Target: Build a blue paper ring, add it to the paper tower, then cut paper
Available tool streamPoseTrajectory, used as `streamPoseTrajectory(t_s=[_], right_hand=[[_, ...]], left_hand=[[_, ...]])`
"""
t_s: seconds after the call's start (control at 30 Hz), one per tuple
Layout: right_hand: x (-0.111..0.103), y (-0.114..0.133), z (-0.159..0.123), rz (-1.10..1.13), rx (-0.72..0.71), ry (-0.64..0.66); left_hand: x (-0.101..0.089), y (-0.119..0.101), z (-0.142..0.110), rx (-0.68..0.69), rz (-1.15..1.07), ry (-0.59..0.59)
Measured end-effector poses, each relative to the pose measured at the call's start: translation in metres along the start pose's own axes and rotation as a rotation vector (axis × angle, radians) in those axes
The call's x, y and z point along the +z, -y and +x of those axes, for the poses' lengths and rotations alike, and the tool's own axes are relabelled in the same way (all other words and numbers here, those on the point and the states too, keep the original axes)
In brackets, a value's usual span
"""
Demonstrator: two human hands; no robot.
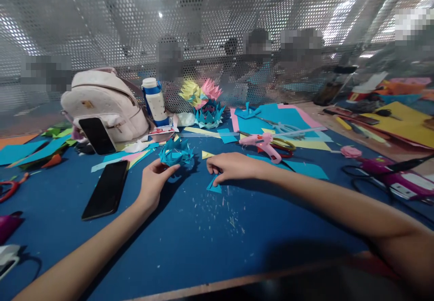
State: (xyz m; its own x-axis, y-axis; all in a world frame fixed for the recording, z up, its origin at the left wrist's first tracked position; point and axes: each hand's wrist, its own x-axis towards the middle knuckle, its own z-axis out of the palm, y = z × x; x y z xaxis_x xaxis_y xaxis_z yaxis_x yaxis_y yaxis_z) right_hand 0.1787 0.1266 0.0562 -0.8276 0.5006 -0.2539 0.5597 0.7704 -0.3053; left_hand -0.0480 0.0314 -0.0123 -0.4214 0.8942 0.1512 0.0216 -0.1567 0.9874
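My left hand (153, 179) is closed on the lower edge of a blue folded-paper flower (176, 152), with the thumb at its near side. My right hand (228, 167) is bent down over the table, its fingertips pinched at a small blue paper triangle (214, 188) that lies on the blue surface. Just beyond those fingers lies a small yellow paper triangle (207, 155). Behind my right hand rests a pink hot glue gun (261, 144), beside scissors with yellowish handles (285, 146).
A dark phone (106, 190) lies left of my left arm; another phone (96, 136) leans on a pale backpack (105, 102). Further back stand a bottle (156, 102) and finished paper flowers (208, 111). A purple glue gun (396, 179) with cable lies right. Paper scraps dot the table (190, 256).
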Motion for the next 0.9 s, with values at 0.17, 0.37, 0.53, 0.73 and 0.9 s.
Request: streamPoseTrajectory(t_s=[0.17,0.37,0.53,0.73,0.9], right_hand=[[0.002,-0.006,0.004,0.081,-0.057,0.034],[-0.005,-0.019,0.006,0.535,-0.212,0.078],[-0.016,-0.018,0.000,0.711,-0.237,0.014],[-0.024,-0.005,-0.009,0.778,-0.266,-0.313],[-0.017,0.002,-0.012,0.584,-0.394,-0.539]], left_hand=[[-0.001,0.001,0.001,-0.020,-0.011,0.014],[0.002,0.000,-0.001,-0.045,-0.078,0.051],[0.004,0.000,-0.003,-0.075,-0.131,0.105],[0.004,-0.001,-0.007,-0.062,-0.110,0.188],[0.005,-0.011,-0.014,0.191,0.066,0.271]])
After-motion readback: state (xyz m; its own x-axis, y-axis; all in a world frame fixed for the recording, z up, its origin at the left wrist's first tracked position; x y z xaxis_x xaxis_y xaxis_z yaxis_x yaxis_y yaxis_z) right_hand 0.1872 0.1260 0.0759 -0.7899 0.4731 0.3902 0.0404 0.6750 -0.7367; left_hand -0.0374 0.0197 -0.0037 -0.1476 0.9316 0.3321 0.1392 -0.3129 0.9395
